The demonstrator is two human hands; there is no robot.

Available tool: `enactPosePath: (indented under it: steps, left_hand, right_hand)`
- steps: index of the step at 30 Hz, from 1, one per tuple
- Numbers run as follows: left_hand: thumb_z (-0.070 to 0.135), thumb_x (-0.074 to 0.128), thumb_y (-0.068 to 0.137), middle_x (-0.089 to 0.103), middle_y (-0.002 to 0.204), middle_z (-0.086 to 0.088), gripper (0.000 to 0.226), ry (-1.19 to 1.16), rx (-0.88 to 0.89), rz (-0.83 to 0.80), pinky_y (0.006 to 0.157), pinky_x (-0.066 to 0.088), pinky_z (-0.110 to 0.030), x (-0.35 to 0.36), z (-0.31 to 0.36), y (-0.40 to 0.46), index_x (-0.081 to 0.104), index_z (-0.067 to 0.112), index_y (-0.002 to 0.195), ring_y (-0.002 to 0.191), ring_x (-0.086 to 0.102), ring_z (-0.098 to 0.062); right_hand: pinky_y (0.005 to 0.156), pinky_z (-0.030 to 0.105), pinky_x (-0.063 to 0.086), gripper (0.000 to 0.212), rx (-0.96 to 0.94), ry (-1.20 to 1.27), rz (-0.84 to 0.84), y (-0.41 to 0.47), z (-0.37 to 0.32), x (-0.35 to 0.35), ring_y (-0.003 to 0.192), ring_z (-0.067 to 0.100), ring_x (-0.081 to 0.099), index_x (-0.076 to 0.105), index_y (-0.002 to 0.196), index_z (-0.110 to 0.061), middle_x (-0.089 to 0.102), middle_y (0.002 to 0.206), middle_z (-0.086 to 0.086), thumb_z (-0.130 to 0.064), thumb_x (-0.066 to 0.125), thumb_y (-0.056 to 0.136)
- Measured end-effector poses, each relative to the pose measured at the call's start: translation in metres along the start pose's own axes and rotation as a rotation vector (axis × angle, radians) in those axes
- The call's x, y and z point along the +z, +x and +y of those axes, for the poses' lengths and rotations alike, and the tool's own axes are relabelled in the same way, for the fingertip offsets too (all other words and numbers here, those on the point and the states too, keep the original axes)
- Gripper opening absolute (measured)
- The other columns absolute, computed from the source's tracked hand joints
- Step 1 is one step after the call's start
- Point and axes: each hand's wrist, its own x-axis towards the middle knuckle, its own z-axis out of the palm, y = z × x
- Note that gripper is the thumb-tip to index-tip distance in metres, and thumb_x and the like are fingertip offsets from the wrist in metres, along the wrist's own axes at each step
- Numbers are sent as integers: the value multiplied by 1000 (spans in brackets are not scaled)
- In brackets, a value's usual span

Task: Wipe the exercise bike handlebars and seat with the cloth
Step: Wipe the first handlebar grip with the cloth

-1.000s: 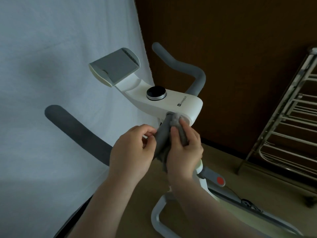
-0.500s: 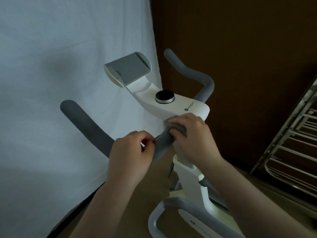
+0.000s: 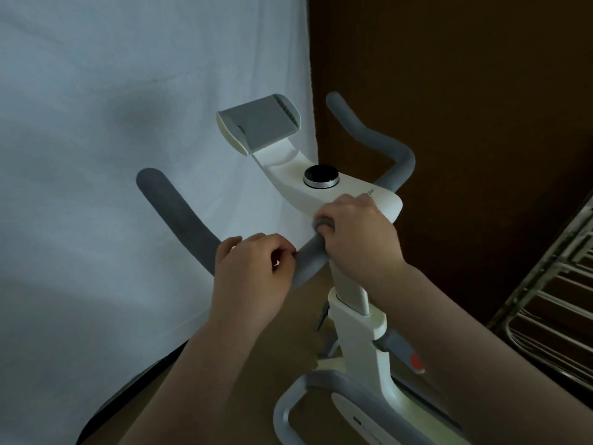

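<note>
Right hand: fingers curled tight over a bunched grey cloth, pressing it onto the handlebar root, right under the near edge of the console. Only a small wad of cloth shows past the knuckles.

Left hand: fingers curled in, tips pinched at the grey piece running down-left from the console. Can't tell if that piece is cloth or the bar's foam; same colour.

Left bar sweeps up-left of the console against a white sheet. Right bar rises behind the console. Knob sits on top of the console, tablet tray beyond it. White post drops below the console. Metal rack stands well right of the console. Seat not in view.
</note>
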Motion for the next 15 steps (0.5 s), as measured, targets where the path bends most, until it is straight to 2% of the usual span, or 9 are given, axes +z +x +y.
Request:
enactPosePath:
  steps: [3, 6, 10, 13, 15]
  left_hand:
    - [18, 59, 89, 67, 73, 11, 16, 18, -11, 19, 95, 43, -48, 0, -1, 1, 71, 24, 81, 63, 58, -4]
    - [16, 60, 89, 68, 75, 11, 15, 23, -22, 30, 98, 43, -48, 1, -3, 2, 71, 23, 81, 64, 59, -6]
    - [18, 58, 90, 67, 74, 11, 17, 73, -32, 36, 109, 33, -43, 5, -3, -1, 71, 24, 81, 64, 57, -6]
    - [20, 55, 91, 66, 74, 12, 19, 87, -44, 30, 111, 28, -40, 5, -2, -1, 71, 26, 82, 65, 57, -4]
    - [20, 54, 93, 67, 74, 13, 21, 70, -52, 37, 111, 28, -40, 5, -2, -2, 71, 27, 83, 65, 57, -2]
  right_hand:
    - [92, 34, 49, 18, -40, -16, -206, 20, 1, -9, 101, 14, 55, 68, 105, -28, 64, 105, -4, -24, 55, 93]
    - [89, 41, 53, 18, -24, -137, -168, 30, -1, -6, 98, 19, 61, 69, 105, -26, 67, 105, 1, -27, 57, 91]
    - [90, 30, 48, 15, -91, 39, -284, 25, -4, -8, 95, 12, 60, 71, 100, -29, 68, 99, -6, -26, 59, 91]
    - [95, 35, 49, 17, -28, 67, -164, 21, 4, -4, 100, 14, 59, 69, 104, -29, 66, 106, -3, -24, 58, 93]
    - [91, 33, 50, 17, -66, 131, -106, 6, 0, 4, 96, 13, 58, 70, 102, -31, 65, 106, -2, -23, 59, 92]
